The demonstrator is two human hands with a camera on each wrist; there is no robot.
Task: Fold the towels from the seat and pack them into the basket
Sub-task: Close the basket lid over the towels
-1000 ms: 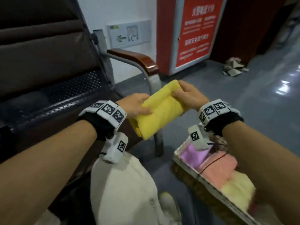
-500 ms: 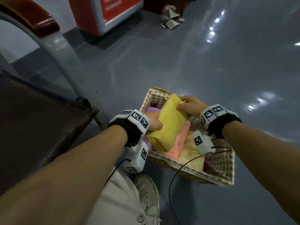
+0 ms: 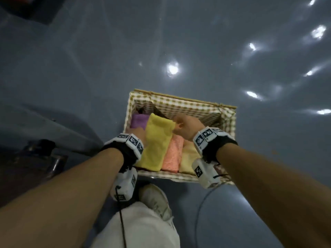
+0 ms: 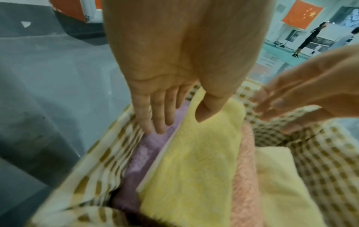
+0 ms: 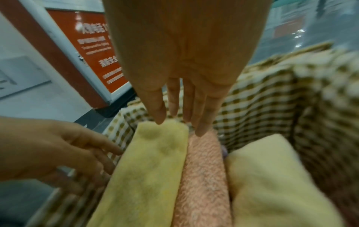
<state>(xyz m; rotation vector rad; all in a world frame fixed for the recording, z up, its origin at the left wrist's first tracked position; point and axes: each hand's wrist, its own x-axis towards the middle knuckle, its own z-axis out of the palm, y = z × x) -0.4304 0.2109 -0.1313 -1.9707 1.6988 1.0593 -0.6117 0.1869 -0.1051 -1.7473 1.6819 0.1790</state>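
The wicker basket [image 3: 180, 102] with checked lining stands on the floor below me. Side by side in it lie a purple towel [image 3: 138, 120], a bright yellow folded towel [image 3: 155, 145], a pink towel [image 3: 172, 154] and a pale yellow towel [image 3: 188, 158]. My left hand [image 4: 180, 121] is flat: its thumb rests on the yellow towel [image 4: 198, 169], its straight fingers lie on the purple towel [image 4: 139, 155]. My right hand [image 5: 180, 126] is stretched out, with its fingertips touching the far end of the yellow towel [image 5: 147, 176] and the pink towel [image 5: 202, 184].
Glossy grey floor surrounds the basket. A dark seat frame foot [image 3: 44, 154] is at the left. My white shoe [image 3: 155, 199] and a wrist-camera cable [image 3: 198, 212] lie just in front of the basket. A red sign [image 5: 93, 50] stands behind it.
Both hands carried the folded yellow towel from beside the seat down into the basket, between the purple and pink towels. Their grip has loosened to straight fingers. The view has tilted down.
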